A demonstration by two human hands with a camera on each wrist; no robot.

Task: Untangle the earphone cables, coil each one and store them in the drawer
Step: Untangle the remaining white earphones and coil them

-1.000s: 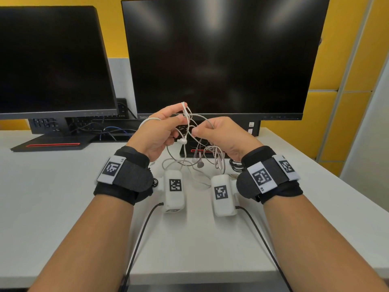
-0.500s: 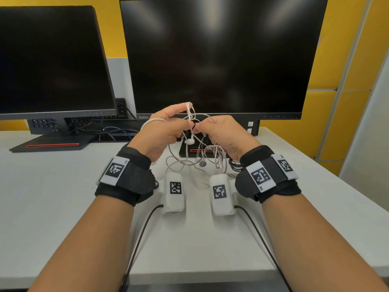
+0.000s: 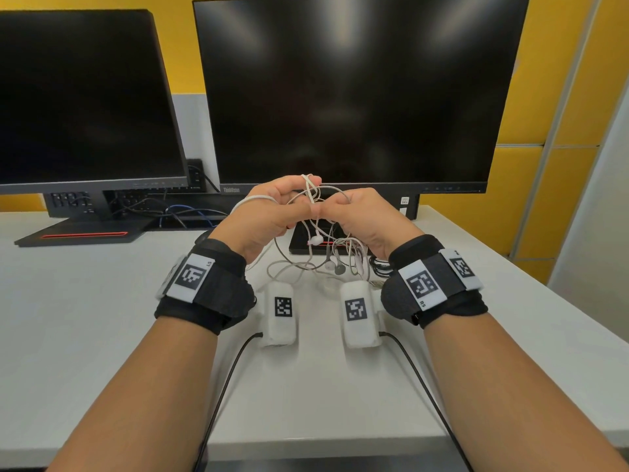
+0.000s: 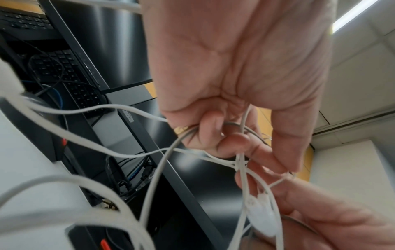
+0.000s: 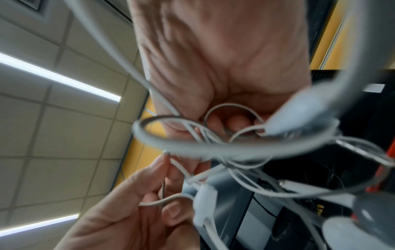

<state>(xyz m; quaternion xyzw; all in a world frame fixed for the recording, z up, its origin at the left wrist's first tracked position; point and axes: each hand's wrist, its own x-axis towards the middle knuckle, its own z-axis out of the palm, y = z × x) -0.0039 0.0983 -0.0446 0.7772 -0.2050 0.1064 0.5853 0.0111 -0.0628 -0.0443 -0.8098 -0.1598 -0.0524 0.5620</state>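
A tangle of white and grey earphone cables (image 3: 315, 212) hangs between my two raised hands above the white desk (image 3: 85, 301). My left hand (image 3: 279, 206) pinches a knot of white strands at its top, with one loop round its fingers. My right hand (image 3: 354, 212) grips cable close beside it, thumbs nearly touching. A white earbud (image 3: 316, 239) dangles below, and more buds (image 3: 335, 267) with loose loops rest on the desk. In the left wrist view curled fingers (image 4: 213, 133) hold grey and white strands. The right wrist view shows the cables (image 5: 213, 147) looped round curled fingers (image 5: 235, 121). No drawer is in view.
Two dark monitors (image 3: 357, 97) (image 3: 81, 103) stand behind the hands, their bases (image 3: 75, 233) on the desk. Two white tagged units (image 3: 280, 313) (image 3: 359, 313) with black leads lie just in front of my wrists. Yellow wall panels (image 3: 544, 165) are at the right.
Both hands have drawn closer together and sunk slightly, the thumbs now almost meeting. The dangling white earbud has dropped lower below the hands.
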